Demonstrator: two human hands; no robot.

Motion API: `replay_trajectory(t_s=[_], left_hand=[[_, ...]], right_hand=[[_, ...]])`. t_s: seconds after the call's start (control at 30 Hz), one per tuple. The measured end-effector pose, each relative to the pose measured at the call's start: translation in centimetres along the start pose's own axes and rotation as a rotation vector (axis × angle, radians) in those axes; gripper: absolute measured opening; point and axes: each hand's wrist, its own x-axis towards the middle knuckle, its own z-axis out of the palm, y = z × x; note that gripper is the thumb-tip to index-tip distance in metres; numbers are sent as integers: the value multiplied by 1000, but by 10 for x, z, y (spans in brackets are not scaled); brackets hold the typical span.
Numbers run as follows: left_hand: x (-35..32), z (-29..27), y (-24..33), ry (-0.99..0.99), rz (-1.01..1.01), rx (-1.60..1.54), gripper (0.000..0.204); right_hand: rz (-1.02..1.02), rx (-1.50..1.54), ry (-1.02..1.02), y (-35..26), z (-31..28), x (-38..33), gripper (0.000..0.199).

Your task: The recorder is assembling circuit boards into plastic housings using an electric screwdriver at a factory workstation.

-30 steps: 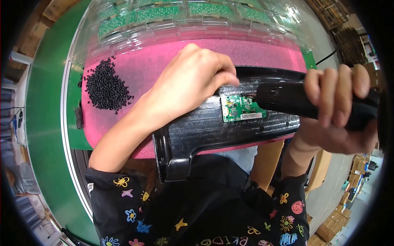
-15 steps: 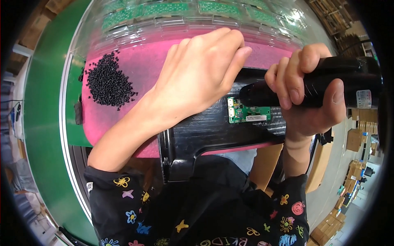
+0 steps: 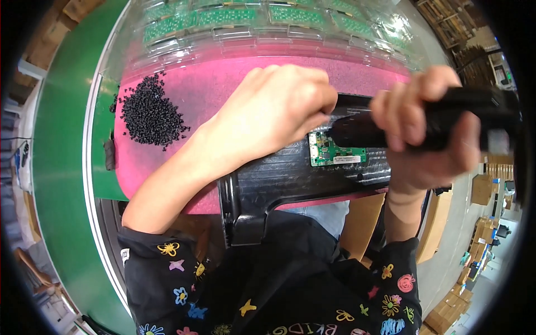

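A cluttered workroom surrounds the bench, with brown cardboard boxes stacked on the grey floor at the right and a broad green surface curving along the left. In the head view, a pink mat covers the middle of the bench. Clear plastic trays run along its far side, with green panels in them. A loose heap of small black pieces lies on the mat's left part, and a small dark object sits just beside the mat's left edge.

A long black plastic housing lies across the near part of the mat, its lower left corner reaching past the edge toward the person's black patterned shirt. A green circuit board with a white label strip rests in the housing.

The right hand, blurred, is wrapped around a thick black handheld tool, whose narrower end points left over the board's upper edge; whether it touches cannot be told. The left hand, apart from the right, is just above the board's upper left corner, fingers curled inward; whether they pinch anything is hidden.
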Motion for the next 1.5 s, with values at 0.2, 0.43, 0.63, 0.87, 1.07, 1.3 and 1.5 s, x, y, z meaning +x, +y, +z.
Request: replay_trajectory(t_s=[0.2, 0.43, 0.63, 0.87, 1.07, 1.3, 1.5], left_hand=[[4, 7, 3, -134, 68, -291, 14], [6, 10, 7, -133, -2, -395, 13], [5, 12, 10, -108, -88, -437, 14], [9, 12, 20, 55, 217, -79, 14], [10, 9, 16, 88, 136, -88, 13], [5, 15, 13, -8, 57, -44, 15], [9, 20, 11, -31, 55, -43, 16]], right_hand=[[-158, 267, -35, -36, -16, -3, 42], [-213, 248, -43, -43, -30, -12, 44], [-186, 157, -128, -43, -32, -13, 43], [-163, 136, -42, -50, -30, -20, 45], [-9, -59, -69, -54, -47, -28, 48], [-29, -141, 133, -35, -51, -33, 45], [-9, -128, 80, -35, -54, -34, 43]])
